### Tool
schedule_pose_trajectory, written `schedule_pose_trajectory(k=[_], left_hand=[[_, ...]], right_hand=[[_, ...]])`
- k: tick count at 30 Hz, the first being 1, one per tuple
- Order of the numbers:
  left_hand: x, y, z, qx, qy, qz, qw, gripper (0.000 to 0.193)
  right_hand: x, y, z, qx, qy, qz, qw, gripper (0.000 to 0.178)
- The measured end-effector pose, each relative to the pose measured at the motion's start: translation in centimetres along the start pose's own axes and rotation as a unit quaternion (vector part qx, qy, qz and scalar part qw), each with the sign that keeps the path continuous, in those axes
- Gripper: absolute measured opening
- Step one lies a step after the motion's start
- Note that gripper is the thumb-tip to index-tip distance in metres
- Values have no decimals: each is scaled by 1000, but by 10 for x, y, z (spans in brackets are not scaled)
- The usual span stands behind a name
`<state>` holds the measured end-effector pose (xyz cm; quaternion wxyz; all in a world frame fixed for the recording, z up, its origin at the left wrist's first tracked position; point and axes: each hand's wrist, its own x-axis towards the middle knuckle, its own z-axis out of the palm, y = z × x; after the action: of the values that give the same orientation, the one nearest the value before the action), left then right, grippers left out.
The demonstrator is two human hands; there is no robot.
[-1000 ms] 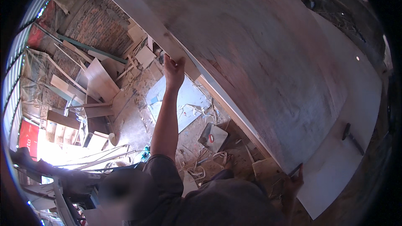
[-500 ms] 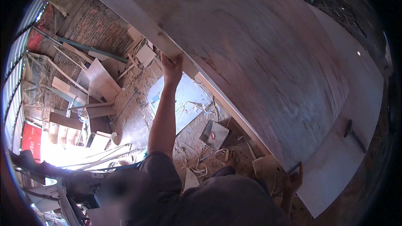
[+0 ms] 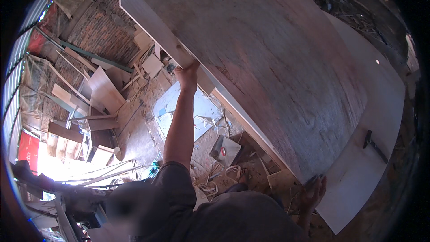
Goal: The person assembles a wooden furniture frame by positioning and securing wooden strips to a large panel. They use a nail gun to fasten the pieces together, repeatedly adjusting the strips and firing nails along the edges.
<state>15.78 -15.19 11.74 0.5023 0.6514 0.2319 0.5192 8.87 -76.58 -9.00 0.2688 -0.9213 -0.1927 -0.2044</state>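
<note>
A large brownish plywood sheet (image 3: 268,62) slants across the upper right. Along its left edge runs a long narrow board (image 3: 154,29) with a pale edge. My left hand (image 3: 187,75), arm stretched out, is closed around this board about midway along. At the sheet's near corner is my right hand (image 3: 312,193), its fingers partly extended beside the corner and its grip partly in shadow. A small dark shape at that corner is too dim to name. A hammer (image 3: 375,147) with a dark head lies on a paler sheet (image 3: 347,197) beneath the plywood.
On the floor lie a light-coloured panel (image 3: 174,127), a grey square container (image 3: 225,150) and wood scraps. Boards (image 3: 105,87) lean and pile at the left near a brick surface (image 3: 105,24). Cluttered debris (image 3: 354,9) sits beyond the sheets at upper right.
The narrow board's far end has shifted right against the sheet's edge, and a pale tip now shows behind it. My left hand has turned and dropped slightly. More right-hand fingers show.
</note>
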Motion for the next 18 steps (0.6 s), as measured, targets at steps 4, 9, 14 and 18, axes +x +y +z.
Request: schedule_pose_trajectory(k=[4,9,14,18], left_hand=[[1,-13,2,-15,19,7,1000,25],[2,-24,5,-57,17,29,998,22],[1,-22,4,-13,25,22,999,22],[5,-28,2,-26,20,23,999,21]], right_hand=[[2,5,-8,86,-84,52,991,68],[4,12,-7,85,-114,59,988,67],[12,9,-13,110,-102,47,988,68],[28,-3,-25,137,-110,117,977,64]])
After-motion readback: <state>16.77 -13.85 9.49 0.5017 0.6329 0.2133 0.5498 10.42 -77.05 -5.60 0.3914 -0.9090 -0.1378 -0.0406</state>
